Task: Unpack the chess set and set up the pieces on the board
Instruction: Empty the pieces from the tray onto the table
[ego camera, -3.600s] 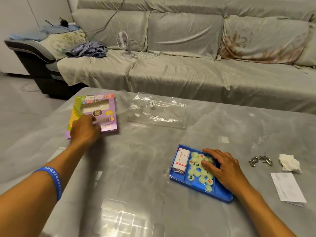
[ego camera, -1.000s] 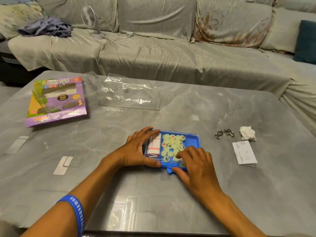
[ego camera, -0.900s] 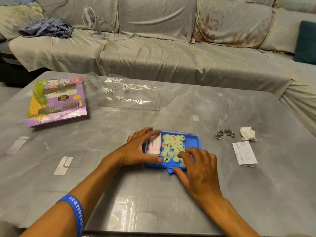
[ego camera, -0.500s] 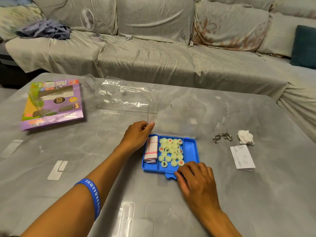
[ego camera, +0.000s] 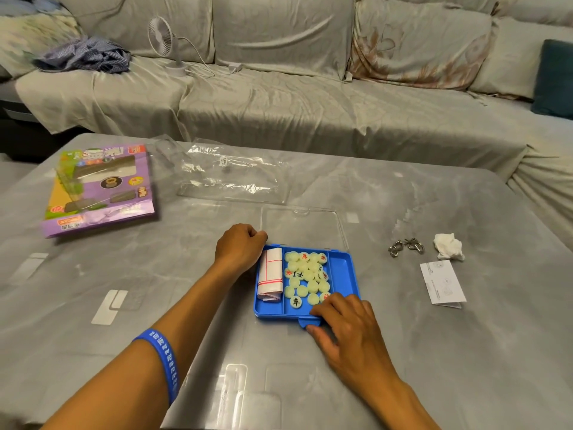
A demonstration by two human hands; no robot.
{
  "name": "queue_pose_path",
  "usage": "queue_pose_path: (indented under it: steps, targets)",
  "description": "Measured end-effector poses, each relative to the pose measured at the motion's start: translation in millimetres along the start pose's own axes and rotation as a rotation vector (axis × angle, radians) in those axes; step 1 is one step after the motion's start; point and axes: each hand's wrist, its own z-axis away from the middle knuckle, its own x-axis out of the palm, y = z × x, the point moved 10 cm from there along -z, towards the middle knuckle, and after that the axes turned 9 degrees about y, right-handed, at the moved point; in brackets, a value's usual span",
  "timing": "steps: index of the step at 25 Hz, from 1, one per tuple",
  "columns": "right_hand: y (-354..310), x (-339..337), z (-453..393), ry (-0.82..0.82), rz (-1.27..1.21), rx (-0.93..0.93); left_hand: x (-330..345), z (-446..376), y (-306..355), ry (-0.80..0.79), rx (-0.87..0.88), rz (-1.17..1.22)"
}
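The blue case sits near the middle of the table, its clear lid swung open and lying flat at 12 o'clock from it. The left hand, at 9 o'clock of the case, is curled with its fingertips at the lid's near-left corner; whether it pinches the lid cannot be told. The right hand, at 6 o'clock, grips the case's front edge, fingers over the rim and thumb against the latch tab. Inside, a folded board fills the left compartment and pale round pieces crowd the middle one. A purple box lies at 10 o'clock, a plastic bag at 11, and metal rings, a tissue and a leaflet at 3.
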Motion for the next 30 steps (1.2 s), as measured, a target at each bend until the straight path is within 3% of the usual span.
queue_pose_path:
  steps: [2, 5, 7, 14, 16, 19, 22, 24, 26, 28, 30]
  targets:
    - [-6.4, -2.9, -0.4, 0.006, -0.048, 0.035, -6.0, 7.7, -6.0, -0.026, -0.065, 0.143]
    - [-15.7, -5.8, -3.5, 0.044, -0.282, 0.153, -8.6, 27.6, -17.6, -0.13, -0.233, 0.557]
    - [-27.4, -6.4, -6.0, 0.048, -0.395, 0.184, -20.8, 36.3, -20.9, -0.096, -0.245, 0.688]
    - [-52.9, -33.4, -38.9, 0.161, -0.584, 0.332, -49.8, 47.9, -33.3, 0.037, -0.264, 0.777]
    - [-69.7, -27.9, -58.9, 0.095, -0.438, 0.377, -48.0, 51.7, -38.3, 0.074, -0.272, 0.776]
    - [-76.8, 3.8, -71.0, -0.145, -0.249, 0.529, -45.7, 55.3, -41.2, 0.102, -0.28, 0.787]
    - [-84.8, 22.6, -67.5, -0.182, -0.526, 0.672, -44.3, 56.0, -44.5, 0.099, -0.288, 0.786]
    - [-75.4, 12.4, -66.6, -0.063, -0.887, 0.817, -42.9, 56.6, -49.3, 0.088, -0.301, 0.804]
    - [-25.5, -16.9, -64.0, 0.178, -0.945, 0.907, -41.0, 58.9, -52.2, 0.073, -0.318, 0.829]
    - [43.0, -46.5, -51.5, 0.332, -0.683, 0.939, -40.3, 61.1, -56.0, 0.081, -0.335, 0.837]
    - [97.6, -57.9, -29.2, 0.331, -0.423, 0.984, -39.2, 63.1, -58.1, 0.087, -0.341, 0.836]
